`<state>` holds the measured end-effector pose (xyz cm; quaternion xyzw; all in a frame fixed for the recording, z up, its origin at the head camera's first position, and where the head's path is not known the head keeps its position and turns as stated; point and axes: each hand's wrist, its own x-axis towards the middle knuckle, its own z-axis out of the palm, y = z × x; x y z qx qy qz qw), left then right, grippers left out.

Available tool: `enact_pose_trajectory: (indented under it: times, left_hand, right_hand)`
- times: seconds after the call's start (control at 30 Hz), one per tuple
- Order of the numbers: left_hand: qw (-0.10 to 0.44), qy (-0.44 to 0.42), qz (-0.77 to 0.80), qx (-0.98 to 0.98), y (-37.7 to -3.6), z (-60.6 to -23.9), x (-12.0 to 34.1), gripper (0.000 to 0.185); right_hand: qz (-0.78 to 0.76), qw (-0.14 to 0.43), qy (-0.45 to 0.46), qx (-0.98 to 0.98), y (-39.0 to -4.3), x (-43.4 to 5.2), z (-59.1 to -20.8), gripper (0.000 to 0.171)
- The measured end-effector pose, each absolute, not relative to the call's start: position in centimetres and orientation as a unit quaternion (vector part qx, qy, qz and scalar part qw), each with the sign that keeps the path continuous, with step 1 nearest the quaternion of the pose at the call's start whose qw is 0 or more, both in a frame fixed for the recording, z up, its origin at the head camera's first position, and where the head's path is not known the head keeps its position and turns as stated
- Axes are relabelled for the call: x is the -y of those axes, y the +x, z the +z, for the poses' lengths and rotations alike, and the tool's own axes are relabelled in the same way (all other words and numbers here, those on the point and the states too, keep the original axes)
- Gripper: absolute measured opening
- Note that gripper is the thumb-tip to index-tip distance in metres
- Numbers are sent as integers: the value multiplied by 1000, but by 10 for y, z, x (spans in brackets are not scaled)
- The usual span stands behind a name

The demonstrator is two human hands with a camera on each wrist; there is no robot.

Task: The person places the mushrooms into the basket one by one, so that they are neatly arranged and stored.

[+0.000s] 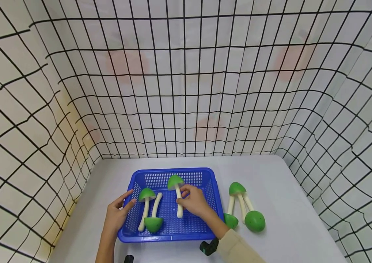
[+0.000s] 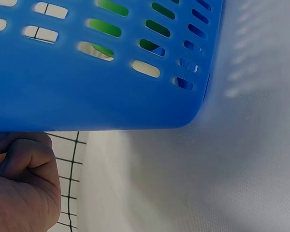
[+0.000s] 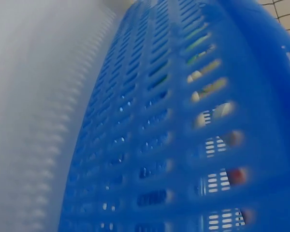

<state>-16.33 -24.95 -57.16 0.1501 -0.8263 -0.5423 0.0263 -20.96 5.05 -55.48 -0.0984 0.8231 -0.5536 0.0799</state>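
Note:
A blue plastic basket with slotted walls stands on the table. My left hand grips its left rim; in the left wrist view the curled fingers meet the rim's edge. Over the basket's middle, my right hand pinches the white stem of a toy mushroom, its green cap toward the far wall. Two more mushrooms lie in the left part: one cap-away, the other cap-near. Only the basket's outer wall fills most of the right wrist view, hiding the right hand's grip.
Right of the basket, three green-capped mushrooms lie on the white table: one cap far, two caps near, including this mushroom. A dark object shows below the right forearm. White walls with black grid lines enclose the table.

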Motion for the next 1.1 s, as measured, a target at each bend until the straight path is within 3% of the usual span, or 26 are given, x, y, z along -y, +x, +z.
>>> enact_pose_trajectory:
  times: [0.5, 1.1]
  left_hand:
    - [27, 151, -540, 828, -163, -571, 248, 52]
    - [27, 152, -544, 825, -163, -574, 250, 53]
  right_hand:
    - [-507, 65, -62, -857, -206, -34, -561, 34]
    - [-528, 130, -61, -837, -204, -17, -568, 35]
